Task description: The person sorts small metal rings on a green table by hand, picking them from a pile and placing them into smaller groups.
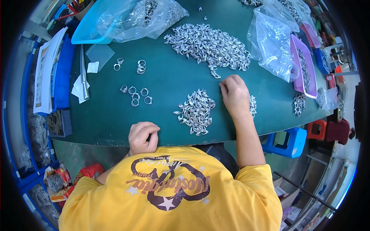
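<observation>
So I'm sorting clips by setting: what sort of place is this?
Probably a small workshop bench for sorting metal parts: heaps of small silvery pieces on a green table, clear bags and trays of more alongside.

small heap of curved silver pieces (195, 111) on green table (162, 81)

clear plastic bags (271, 38) right, (142, 17) top-left | red packet (90, 170) floor, lower-left

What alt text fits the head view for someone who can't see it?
A person in a yellow shirt sits at a green table, right hand between two small piles of silver metal pieces, left hand curled at the table edge. A larger pile, loose rings and plastic bags lie beyond.
</observation>
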A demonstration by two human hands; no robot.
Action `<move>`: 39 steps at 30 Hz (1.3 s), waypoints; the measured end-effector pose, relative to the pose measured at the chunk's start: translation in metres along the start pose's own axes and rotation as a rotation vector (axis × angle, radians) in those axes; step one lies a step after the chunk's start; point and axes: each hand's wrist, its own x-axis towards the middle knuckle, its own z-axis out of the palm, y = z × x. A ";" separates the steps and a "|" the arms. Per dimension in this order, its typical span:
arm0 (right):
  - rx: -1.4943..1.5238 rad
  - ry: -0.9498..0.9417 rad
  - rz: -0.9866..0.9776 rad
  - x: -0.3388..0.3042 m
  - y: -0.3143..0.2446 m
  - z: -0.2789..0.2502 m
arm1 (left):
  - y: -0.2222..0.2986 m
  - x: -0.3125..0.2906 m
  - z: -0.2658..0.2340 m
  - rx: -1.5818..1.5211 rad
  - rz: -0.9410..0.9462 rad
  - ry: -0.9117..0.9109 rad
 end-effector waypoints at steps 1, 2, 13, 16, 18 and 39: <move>-0.013 -0.009 -0.058 0.000 0.000 -0.001 | 0.001 0.001 0.001 -0.001 -0.010 0.014; 0.108 -0.080 -0.046 -0.001 -0.001 -0.005 | 0.001 0.001 0.001 -0.002 -0.019 0.029; 0.054 -0.161 0.054 -0.003 -0.004 -0.010 | 0.000 0.001 0.001 0.000 -0.020 0.026; -0.036 -0.158 0.037 -0.001 -0.010 -0.013 | 0.000 0.001 0.001 -0.003 -0.016 0.031; 0.083 -0.174 0.128 -0.003 -0.017 -0.013 | 0.000 0.000 0.001 -0.002 -0.015 0.032; -0.066 -0.143 0.142 0.006 -0.008 -0.006 | -0.003 0.003 -0.002 -0.033 0.042 0.020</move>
